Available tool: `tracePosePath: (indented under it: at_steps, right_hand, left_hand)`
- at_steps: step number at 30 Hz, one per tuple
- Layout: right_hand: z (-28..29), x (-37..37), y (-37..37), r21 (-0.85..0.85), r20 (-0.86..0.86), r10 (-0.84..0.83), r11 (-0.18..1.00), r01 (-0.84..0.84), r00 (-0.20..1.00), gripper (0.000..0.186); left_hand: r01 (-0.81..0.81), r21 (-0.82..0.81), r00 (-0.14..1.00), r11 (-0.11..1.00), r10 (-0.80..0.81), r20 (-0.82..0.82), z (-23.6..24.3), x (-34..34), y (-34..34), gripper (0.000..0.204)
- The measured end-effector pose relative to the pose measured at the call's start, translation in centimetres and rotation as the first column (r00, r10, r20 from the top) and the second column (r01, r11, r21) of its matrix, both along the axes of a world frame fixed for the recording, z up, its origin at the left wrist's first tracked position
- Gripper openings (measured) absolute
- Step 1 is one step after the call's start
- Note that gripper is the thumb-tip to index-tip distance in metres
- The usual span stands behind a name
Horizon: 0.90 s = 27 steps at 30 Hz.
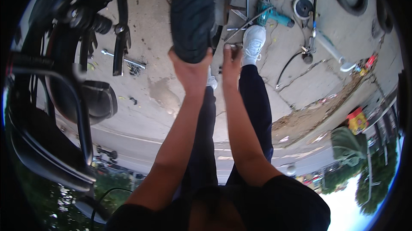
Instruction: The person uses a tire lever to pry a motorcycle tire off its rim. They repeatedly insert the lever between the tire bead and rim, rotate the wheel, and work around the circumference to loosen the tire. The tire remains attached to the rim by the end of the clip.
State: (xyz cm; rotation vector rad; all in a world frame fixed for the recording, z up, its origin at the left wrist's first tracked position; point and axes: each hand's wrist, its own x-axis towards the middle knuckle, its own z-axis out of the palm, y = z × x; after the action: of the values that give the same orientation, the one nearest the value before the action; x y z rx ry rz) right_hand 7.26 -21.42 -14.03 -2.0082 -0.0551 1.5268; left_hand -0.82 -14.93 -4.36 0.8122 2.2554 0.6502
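Note:
A black rubber tire point(193, 20) with a grooved tread stands upright in front of me, its wheel's inner side partly showing on the right. My left hand point(191, 70) grips the tire's near end, thumb and fingers spread round its two sides. Just right of the wheel, my right hand point(231, 64) is closed, with a small dark and metallic piece at its fingertips that is too small to name. A thin metal rod point(246, 28) lies on the ground beyond that hand, close to my white shoe point(254, 42).
A teal power drill point(274, 16) lies beyond my shoe. Farther right are an air hose with a fitting point(307, 54), a grey-handled tool point(334, 53) and a loose tire point(360, 5). On the left stand a parked motor scooter point(81, 98) and, on the concrete, a wrench point(124, 59).

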Motion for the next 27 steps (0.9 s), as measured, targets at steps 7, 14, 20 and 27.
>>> tracePosePath:
  at_steps: [7, 14, 20, 27]
  right_hand:
    - [14.9, -0.8, 12.1, 0.208, 0.453, 0.448, 0.788, -0.58, 0.771, 0.12]
    - [14.2, 3.1, 13.0, 0.239, 0.445, 0.455, 0.77, -0.592, 0.771, 0.117]
    - [13.9, 2.6, 12.3, 0.218, 0.497, 0.465, 0.75, -0.625, 0.732, 0.116]
    - [13.4, 3.2, 12.4, 0.271, 0.448, 0.418, 0.779, -0.566, 0.79, 0.109]
  left_hand:
    - [0.078, 0.038, 0.989, 0.996, -0.082, 0.119, 0.3, 5.3, -2.2, 0.06]
    - [-0.291, 0.004, 0.783, 0.957, 0.236, 0.576, 0.5, 6.4, -8.6, 0.082]
    - [-0.433, -0.84, -0.603, 0.328, 0.587, 0.54, -4.8, 3.9, -6.7, 0.083]
    - [-0.516, -0.673, -0.7, 0.53, 0.193, 0.688, -10.3, 4.3, -6.1, 0.062]
